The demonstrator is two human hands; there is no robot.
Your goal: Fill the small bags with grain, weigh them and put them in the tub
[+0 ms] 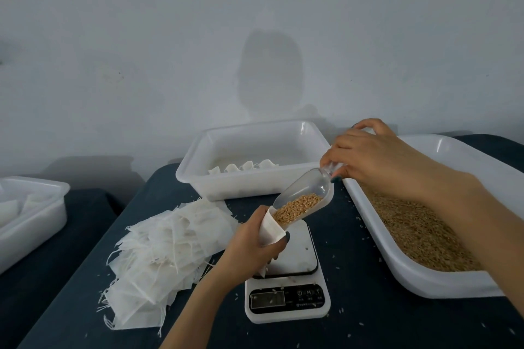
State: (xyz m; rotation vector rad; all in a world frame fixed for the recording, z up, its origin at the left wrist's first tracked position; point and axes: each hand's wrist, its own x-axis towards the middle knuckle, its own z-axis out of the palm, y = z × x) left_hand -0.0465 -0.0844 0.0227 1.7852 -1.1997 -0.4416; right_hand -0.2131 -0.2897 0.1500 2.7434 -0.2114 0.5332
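**Step in hand: filling.** The left hand [252, 249] grips a small bag [270, 231], fingers curled round its body. The bag mouth is open and tilted up to the right, above the platform of the digital scale [295, 259]. The right hand [380, 159] holds a clear plastic scoop [307, 193], fingers clamped on the handle. The scoop slopes down to the left, with its lip at the bag mouth. Grain [297, 205] fills the lower part of the scoop. Whether any has entered the bag cannot be told.

**Next move (judgement).**
- Raise the scoop handle further so the grain slides into the bag, with the lip kept inside the mouth.
- Set the bag on the scale platform. The display is too blurred to read.
- Transfer the bag to the tub [226, 188] behind the scale, where filled bags [243, 166] lie along the near wall.

**Edges and room.**
- The grain tray [411, 273] stands just right of the scale, with its long rim under the right forearm.
- The pile of empty bags [170, 249] lies just left of the left hand.
- Open bench [351, 238] remains between the scale and the tray, scattered with stray grains.
- The path from the scale to the tub is unobstructed, and only the tub's near rim must be cleared.
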